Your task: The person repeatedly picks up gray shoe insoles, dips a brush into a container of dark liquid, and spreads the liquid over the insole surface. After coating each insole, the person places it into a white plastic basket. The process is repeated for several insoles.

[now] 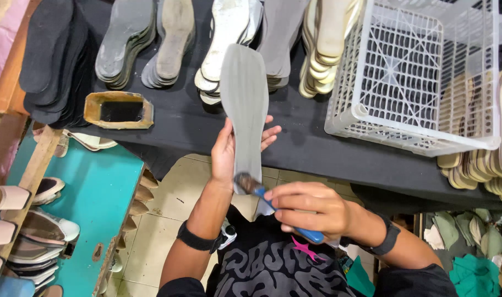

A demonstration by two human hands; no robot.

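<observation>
A rectangular glue tin [119,110] sat open on the dark bench [306,143], within reach. The left hand [224,151] gripped a grey insole [244,99] from behind, holding it upright so its face was exposed. The right hand [311,208] closed around a blue-handled brush [262,192], bristles touching the insole's heel end. A white plastic crate [421,71] stood tilted at right.

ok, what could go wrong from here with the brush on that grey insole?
1. The left hand holds the grey insole in mid-air by its lower part; brush pressure may flex it.
2. The brush works near the left fingers, which may get smeared.
3. The open tin sits near the table edge.
</observation>
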